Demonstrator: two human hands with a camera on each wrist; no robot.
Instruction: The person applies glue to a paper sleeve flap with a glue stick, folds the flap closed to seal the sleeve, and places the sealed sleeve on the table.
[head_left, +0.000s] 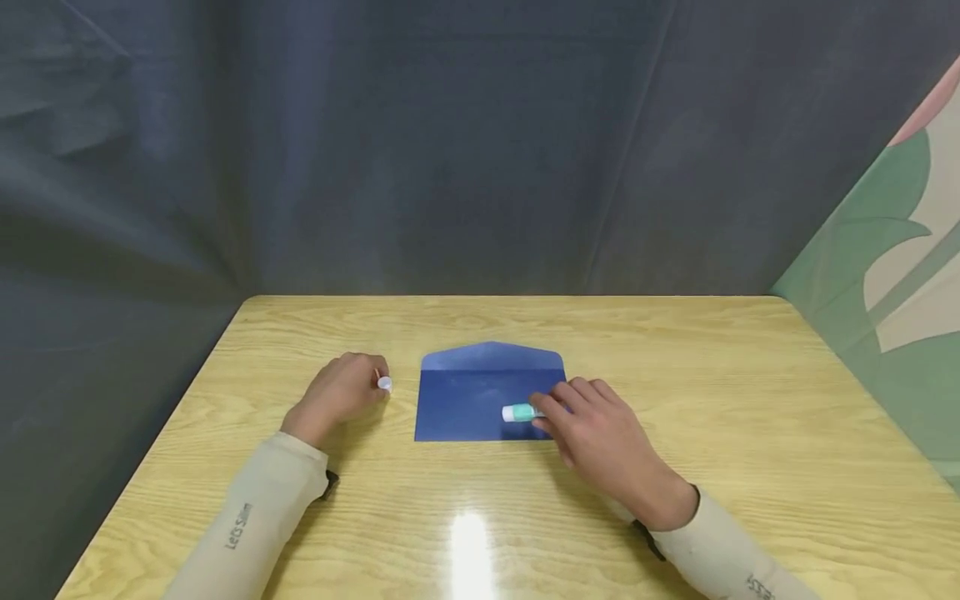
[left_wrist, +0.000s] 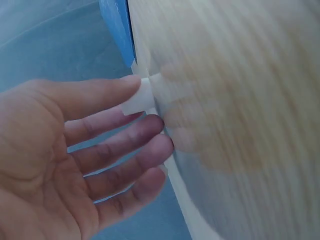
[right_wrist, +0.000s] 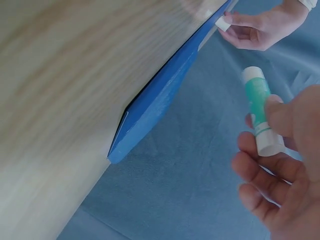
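Note:
A blue envelope [head_left: 465, 408] lies on the table with its flap [head_left: 491, 357] spread out toward the back. Over its right part, my right hand [head_left: 600, 429] holds a glue stick [right_wrist: 258, 100] with a green label and white ends, pinched between thumb and fingers. The glue stick tilts in the right wrist view and stays off the paper. Left of the envelope, my left hand [head_left: 341, 396] pinches a small white cap [left_wrist: 139, 100] by thumb and index finger, down at the tabletop. Its other fingers [left_wrist: 131, 192] are loosely bent beside the cap.
The wood-grain table [head_left: 705, 358] reaches back to a dark curtain [head_left: 465, 150]. Another dark sheet hangs on the left. A leaf-patterned cloth [head_left: 900, 275] slants along the right side. A bright light reflection [head_left: 471, 554] shows near the front.

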